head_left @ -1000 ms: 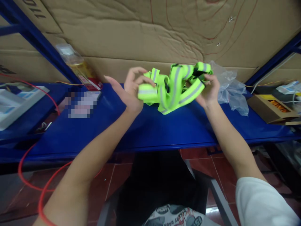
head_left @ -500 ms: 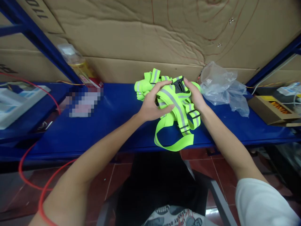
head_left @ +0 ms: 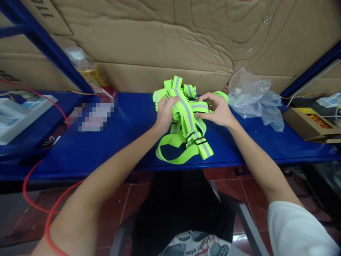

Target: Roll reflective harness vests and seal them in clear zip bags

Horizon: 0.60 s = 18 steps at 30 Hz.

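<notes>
A neon yellow-green reflective strap vest (head_left: 186, 131) with grey stripes lies bunched on the blue shelf (head_left: 128, 142), a loop of it reaching the front edge. My left hand (head_left: 165, 112) is closed round the straps on the bundle's left side. My right hand (head_left: 217, 110) pinches a strap on its right side, fingers curled. Both hands hold the bundle just above the shelf surface.
A crumpled clear plastic bag (head_left: 255, 97) lies right of the vest. A brown open carton (head_left: 309, 124) sits at the far right. A bottle (head_left: 87, 73) stands at the back left against the cardboard wall. A red cable (head_left: 34, 199) loops below the shelf at left.
The vest came down from mid-air onto the shelf. Both hands shifted their grip on the straps, and a loose loop now hangs toward the front edge.
</notes>
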Available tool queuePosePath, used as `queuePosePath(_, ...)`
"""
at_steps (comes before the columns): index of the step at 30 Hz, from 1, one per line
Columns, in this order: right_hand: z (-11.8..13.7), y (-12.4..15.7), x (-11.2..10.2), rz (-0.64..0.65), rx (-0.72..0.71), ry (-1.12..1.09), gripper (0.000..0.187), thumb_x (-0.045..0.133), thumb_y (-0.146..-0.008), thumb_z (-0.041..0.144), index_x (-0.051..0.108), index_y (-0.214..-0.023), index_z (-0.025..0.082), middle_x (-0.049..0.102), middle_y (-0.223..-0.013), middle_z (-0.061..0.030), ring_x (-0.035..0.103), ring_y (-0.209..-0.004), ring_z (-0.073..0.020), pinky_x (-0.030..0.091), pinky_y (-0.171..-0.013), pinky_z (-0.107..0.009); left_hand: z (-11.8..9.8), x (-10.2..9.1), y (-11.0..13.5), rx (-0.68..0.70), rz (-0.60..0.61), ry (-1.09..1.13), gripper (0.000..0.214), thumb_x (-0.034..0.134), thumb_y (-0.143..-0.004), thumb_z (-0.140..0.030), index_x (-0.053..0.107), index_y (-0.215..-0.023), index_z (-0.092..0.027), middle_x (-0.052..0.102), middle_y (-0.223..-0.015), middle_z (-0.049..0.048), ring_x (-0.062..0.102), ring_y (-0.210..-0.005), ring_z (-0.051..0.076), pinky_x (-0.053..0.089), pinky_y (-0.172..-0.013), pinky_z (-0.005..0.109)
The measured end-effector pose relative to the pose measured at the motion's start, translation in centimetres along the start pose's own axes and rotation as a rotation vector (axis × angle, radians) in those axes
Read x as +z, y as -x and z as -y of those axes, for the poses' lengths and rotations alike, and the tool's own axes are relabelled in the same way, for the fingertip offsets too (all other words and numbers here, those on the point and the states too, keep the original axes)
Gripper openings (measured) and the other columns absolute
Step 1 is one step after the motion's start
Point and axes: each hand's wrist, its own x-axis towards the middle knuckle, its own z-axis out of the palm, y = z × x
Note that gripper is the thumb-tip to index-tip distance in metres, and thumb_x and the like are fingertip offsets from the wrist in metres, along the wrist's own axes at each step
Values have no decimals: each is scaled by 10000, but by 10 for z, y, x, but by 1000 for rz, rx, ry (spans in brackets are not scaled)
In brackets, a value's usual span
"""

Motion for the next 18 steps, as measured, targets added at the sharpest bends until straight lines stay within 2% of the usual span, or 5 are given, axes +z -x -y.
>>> queuePosePath(3,0,-2,-5,-41,53,-105,583,1048,-605,557,696,-987,293,754,-1112,-40,710,-1048,-275,619,-918,-413,-3,0,-2,-39,17,67,167,679,-870,-409,671,-865,-242,750,-946,36,731,-919,225,623,-873,364)
queuePosePath(7,4,-4,-14,-37,22,-223,519,994,-686,552,658,-998,308,774,-1104,-21,723,-1182,-276,581,-1076,-442,-10,-4,-10,21,130,96,164,616,-843,-382,580,-759,-246,731,-951,65,695,-917,235,598,-903,410)
queuePosePath(11,3,-4,-14,-49,7,-256,488,958,-698,508,627,-995,308,784,-1162,-18,726,-1216,-275,565,-1112,-454,-24,-4,-6,159,347,-29,249,739,-840,-488,669,-853,-250,738,-967,70,690,-972,257,565,-936,426)
queuePosePath(16,-3,-6,-7,-186,79,-211,485,882,-764,628,585,-992,320,797,-1160,-32,744,-1146,-280,626,-959,-440,-35,1,12,237,555,-310,413,772,-937,-667,738,-968,-257,716,-918,50,648,-838,215,526,-809,383)
queuePosePath(18,-6,-9,-5,-216,96,-227,502,808,-811,737,612,-1019,325,814,-1095,-45,761,-1078,-286,645,-868,-434,-31,0,15,306,598,-442,489,865,-840,-702,737,-995,-257,725,-986,59,666,-914,242,543,-852,402)
